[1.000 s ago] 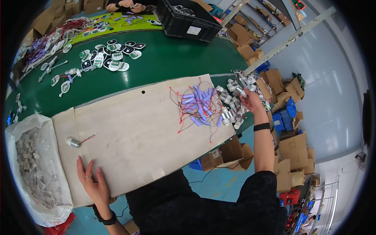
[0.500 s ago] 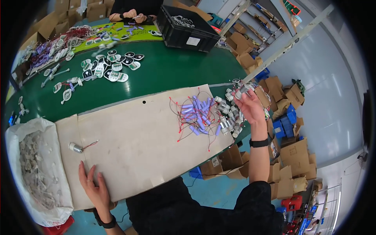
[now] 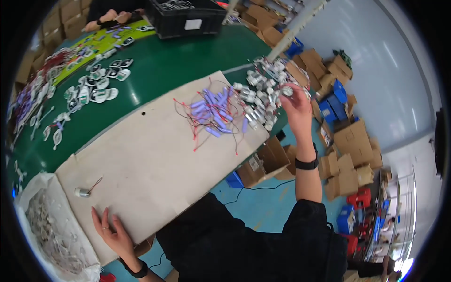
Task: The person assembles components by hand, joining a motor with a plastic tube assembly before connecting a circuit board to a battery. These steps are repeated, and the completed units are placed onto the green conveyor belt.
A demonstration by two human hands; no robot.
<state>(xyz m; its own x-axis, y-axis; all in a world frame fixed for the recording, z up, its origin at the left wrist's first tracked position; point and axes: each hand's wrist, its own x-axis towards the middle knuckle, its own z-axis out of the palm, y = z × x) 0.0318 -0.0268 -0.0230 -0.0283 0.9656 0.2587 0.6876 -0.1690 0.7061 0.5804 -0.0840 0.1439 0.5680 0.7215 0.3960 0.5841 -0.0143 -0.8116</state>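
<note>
My left hand (image 3: 114, 234) lies at the near left edge of the beige board (image 3: 155, 164), fingers spread and nothing in them. Just beyond its fingertips a small silver motor (image 3: 82, 192) with a white end and thin red wires rests on its side. At the right, my right hand (image 3: 299, 109) is raised over a heap of similar motors (image 3: 257, 96), its fingers closed round one small motor (image 3: 286, 91), seen nearly end-on and slightly blurred. Left of that heap, several purple cylindrical batteries (image 3: 213, 110) with red and black leads lie tangled on the board.
A white plastic sack (image 3: 28, 199) of small clear parts stands at the left. On the green table (image 3: 155, 70) lie oval white-and-black circuit pieces (image 3: 96, 84). A black crate (image 3: 185, 23) stands far off, near another person's hands (image 3: 110, 18). Cardboard boxes (image 3: 352, 141) fill the right.
The whole view has turned, so the table slants more steeply. My right hand still holds the motor beside the heap, now turned more end-on. My left hand keeps its place on the board.
</note>
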